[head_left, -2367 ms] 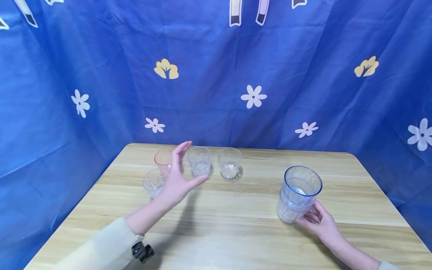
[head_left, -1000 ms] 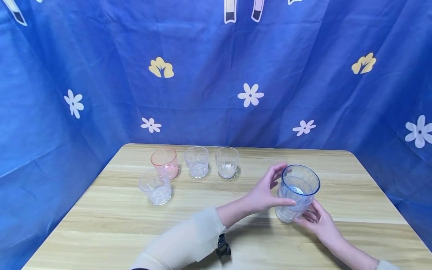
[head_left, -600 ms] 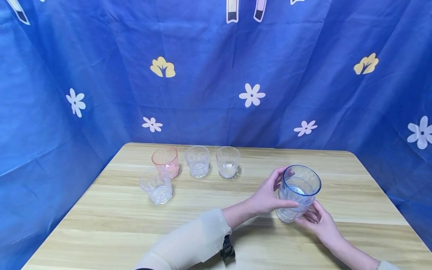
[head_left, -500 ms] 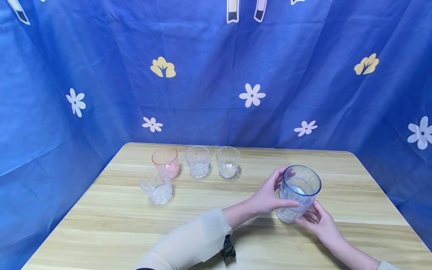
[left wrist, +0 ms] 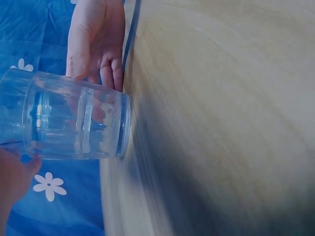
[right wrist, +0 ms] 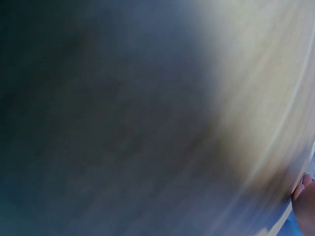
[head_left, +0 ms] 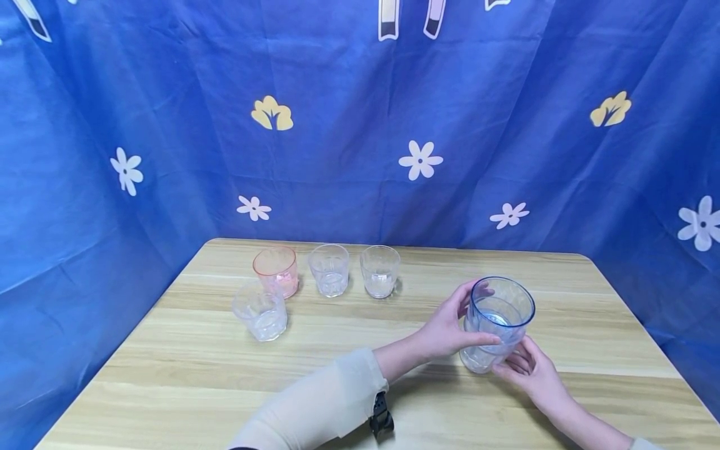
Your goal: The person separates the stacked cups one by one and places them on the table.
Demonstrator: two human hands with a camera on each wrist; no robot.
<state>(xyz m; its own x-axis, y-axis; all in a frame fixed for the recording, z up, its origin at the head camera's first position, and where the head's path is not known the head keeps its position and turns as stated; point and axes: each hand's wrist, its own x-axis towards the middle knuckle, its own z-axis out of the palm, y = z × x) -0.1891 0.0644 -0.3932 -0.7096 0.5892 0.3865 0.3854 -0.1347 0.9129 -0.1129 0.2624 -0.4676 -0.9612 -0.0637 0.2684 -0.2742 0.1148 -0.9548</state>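
Observation:
On the right of the table, a blue-rimmed clear cup (head_left: 503, 300) sits nested in a clear cup (head_left: 478, 359), both upright. My left hand (head_left: 444, 328) holds the blue-rimmed cup from the left, its thumb in front and its fingers curving behind. From the right, my right hand (head_left: 534, 378) grips the clear cup low down with curled fingers. In the left wrist view the stacked clear cup (left wrist: 98, 123) appears sideways, between my left hand (left wrist: 15, 177) and my right hand (left wrist: 96, 39). The right wrist view is mostly blurred, with my right hand (right wrist: 305, 201) at its edge.
Toward the back left stand a pink cup (head_left: 285, 281), a clear cup (head_left: 267, 322) in front of it, and two more clear cups, one middle cup (head_left: 330, 278) and one right-hand cup (head_left: 379, 278). A blue curtain (head_left: 337, 125) hangs behind the wooden table (head_left: 197, 375).
My left hand has moved right from beside the left cups to the blue-rimmed cup and taken hold of it. My right hand has kept its place. Almost nothing differs over the last half second.

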